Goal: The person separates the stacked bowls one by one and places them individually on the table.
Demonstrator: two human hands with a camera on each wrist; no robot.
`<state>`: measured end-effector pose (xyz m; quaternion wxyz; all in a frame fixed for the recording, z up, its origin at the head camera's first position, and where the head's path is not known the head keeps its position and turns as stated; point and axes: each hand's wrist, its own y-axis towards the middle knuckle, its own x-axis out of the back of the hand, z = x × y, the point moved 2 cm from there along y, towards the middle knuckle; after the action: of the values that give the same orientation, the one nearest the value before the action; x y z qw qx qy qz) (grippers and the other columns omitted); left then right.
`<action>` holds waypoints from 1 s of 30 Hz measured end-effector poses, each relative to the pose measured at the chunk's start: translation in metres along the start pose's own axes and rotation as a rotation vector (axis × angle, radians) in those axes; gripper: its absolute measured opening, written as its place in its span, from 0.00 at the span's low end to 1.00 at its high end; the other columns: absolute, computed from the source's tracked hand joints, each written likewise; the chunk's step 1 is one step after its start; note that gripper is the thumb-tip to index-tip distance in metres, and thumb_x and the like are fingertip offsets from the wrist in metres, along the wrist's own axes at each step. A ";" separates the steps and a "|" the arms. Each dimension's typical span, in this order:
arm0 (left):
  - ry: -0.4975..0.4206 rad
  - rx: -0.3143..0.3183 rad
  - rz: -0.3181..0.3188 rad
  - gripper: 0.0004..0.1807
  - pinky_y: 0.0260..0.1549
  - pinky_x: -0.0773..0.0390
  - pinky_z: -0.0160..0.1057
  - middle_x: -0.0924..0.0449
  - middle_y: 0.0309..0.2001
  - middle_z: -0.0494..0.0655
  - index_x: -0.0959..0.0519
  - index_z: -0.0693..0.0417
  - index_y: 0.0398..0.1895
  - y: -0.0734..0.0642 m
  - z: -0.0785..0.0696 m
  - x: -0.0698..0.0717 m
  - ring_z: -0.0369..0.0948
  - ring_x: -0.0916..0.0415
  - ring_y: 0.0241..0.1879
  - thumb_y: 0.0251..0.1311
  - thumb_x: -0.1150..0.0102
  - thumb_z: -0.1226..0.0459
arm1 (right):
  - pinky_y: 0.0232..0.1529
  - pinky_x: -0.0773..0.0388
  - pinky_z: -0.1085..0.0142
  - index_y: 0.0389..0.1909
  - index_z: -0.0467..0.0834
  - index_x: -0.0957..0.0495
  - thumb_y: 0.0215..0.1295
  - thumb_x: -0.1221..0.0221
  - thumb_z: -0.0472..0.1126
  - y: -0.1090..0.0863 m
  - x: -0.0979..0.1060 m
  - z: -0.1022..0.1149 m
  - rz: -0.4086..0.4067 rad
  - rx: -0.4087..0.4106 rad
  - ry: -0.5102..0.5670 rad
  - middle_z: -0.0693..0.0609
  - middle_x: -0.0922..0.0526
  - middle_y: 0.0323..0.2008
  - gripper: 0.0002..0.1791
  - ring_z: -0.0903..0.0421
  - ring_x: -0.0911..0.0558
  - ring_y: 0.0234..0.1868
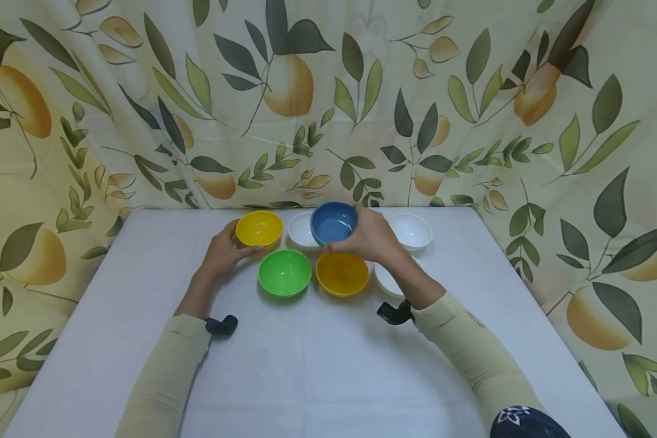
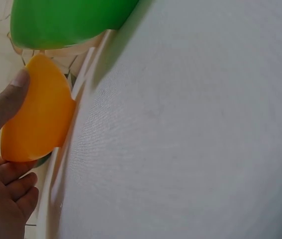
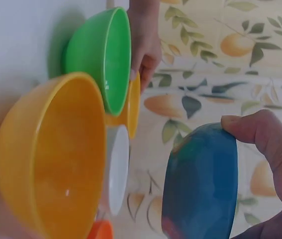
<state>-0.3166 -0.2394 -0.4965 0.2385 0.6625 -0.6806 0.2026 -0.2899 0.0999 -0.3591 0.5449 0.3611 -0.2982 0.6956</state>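
Observation:
My right hand (image 1: 369, 234) grips a blue bowl (image 1: 333, 224) at its rim, thumb on one side and fingers on the other. In the right wrist view the blue bowl (image 3: 200, 184) is raised, with the patterned cloth behind it. At the back left, my left hand (image 1: 224, 249) holds a yellow bowl (image 1: 259, 229) between thumb and fingers. The left wrist view has that yellow bowl (image 2: 41, 109) low at the table, tipped by the camera's angle. In front stand a green bowl (image 1: 285, 273) and an orange-yellow bowl (image 1: 342, 275).
A white bowl (image 1: 301, 231) is partly hidden behind the blue one. Another white bowl (image 1: 410, 231) stands at the back right, and a third (image 1: 387, 280) is half covered by my right wrist. A white cloth (image 1: 306, 365) covers the table; a fruit-patterned curtain (image 1: 361, 152) hangs behind.

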 end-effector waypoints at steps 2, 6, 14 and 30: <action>0.003 -0.006 0.000 0.58 0.77 0.45 0.64 0.40 0.79 0.61 0.43 0.59 0.82 0.001 0.000 0.000 0.59 0.45 0.79 0.57 0.21 0.46 | 0.58 0.16 0.44 0.78 0.30 0.42 0.45 0.21 0.60 -0.006 0.006 -0.008 -0.010 -0.019 0.004 0.33 0.25 0.67 0.66 0.36 0.22 0.61; 0.002 -0.005 0.002 0.58 0.77 0.45 0.63 0.40 0.79 0.61 0.43 0.59 0.82 0.001 0.000 0.000 0.60 0.45 0.79 0.56 0.21 0.45 | 0.58 0.17 0.42 0.77 0.29 0.42 0.48 0.22 0.59 -0.017 0.018 -0.026 -0.036 -0.051 -0.009 0.30 0.26 0.67 0.64 0.33 0.22 0.62; 0.001 -0.012 -0.004 0.57 0.76 0.44 0.64 0.40 0.79 0.61 0.42 0.60 0.82 0.000 -0.001 0.002 0.60 0.45 0.78 0.57 0.21 0.46 | 0.58 0.18 0.37 0.77 0.27 0.45 0.53 0.23 0.55 -0.042 0.040 -0.055 -0.067 -0.134 -0.009 0.25 0.31 0.69 0.62 0.28 0.26 0.63; 0.002 0.025 0.007 0.59 0.77 0.45 0.64 0.43 0.80 0.61 0.44 0.60 0.83 -0.002 0.001 0.003 0.60 0.48 0.79 0.56 0.21 0.46 | 0.57 0.20 0.32 0.77 0.21 0.52 0.55 0.24 0.60 -0.071 0.071 -0.112 -0.139 -0.253 -0.004 0.18 0.36 0.68 0.68 0.24 0.29 0.62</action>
<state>-0.3150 -0.2420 -0.4954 0.2303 0.6628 -0.6801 0.2125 -0.2508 0.2453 -0.3620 0.6324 0.3108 -0.3589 0.6121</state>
